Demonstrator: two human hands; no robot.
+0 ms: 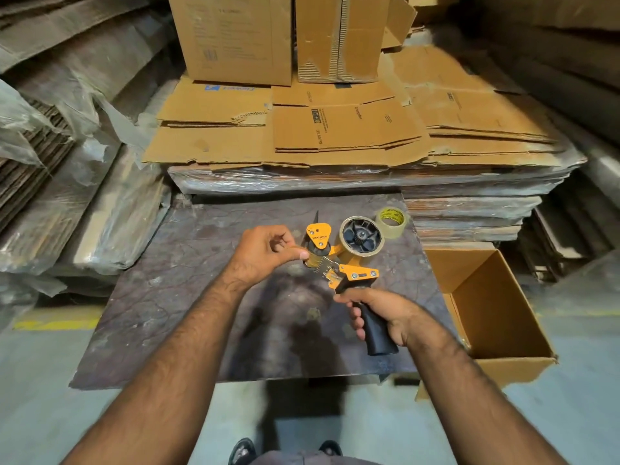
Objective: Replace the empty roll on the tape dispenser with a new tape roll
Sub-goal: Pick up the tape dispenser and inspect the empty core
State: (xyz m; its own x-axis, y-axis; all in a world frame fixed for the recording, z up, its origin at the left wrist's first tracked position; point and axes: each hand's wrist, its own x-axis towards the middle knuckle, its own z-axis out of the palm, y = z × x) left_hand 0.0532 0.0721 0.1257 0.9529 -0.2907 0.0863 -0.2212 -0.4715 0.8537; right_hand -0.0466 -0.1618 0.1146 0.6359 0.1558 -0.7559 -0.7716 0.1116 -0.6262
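An orange and black tape dispenser [339,260] is held above a dark mottled table [188,297]. My right hand [379,313] grips its black handle. My left hand [265,255] pinches the dispenser's front end by the roller and the serrated blade; I cannot tell whether tape lies between the fingers. A tape roll [362,237] sits on the dispenser's black hub. A second, clear tape roll with a yellow-printed core [391,219] lies on the table just behind the dispenser, at the far right corner.
An open cardboard box [496,317] stands on the floor against the table's right side. Flattened cartons [335,132] are piled on wrapped stacks behind the table, with upright boxes [235,38] further back. Plastic-wrapped cardboard bundles [67,182] crowd the left.
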